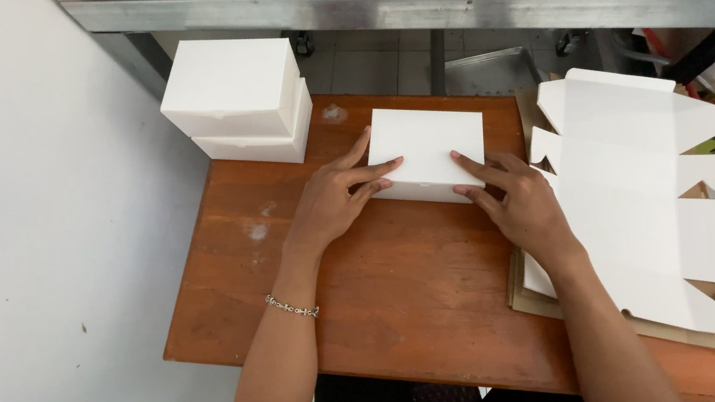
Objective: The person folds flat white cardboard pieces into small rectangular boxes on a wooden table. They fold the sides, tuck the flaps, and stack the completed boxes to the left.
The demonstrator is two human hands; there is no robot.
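White folded box (427,152) between both hands, left hand (333,203) and right hand (519,203) touching it

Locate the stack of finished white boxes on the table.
In the head view, the stack of boxes sits at the wooden table's far left corner, left of the box under both hands.

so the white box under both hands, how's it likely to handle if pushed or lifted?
The white box looks like thin folded card, so probably light and easy to dent. Its flat base on the wooden table suggests it slides rather than tips. The left hand and right hand press its front edge; a hard squeeze might crush it.
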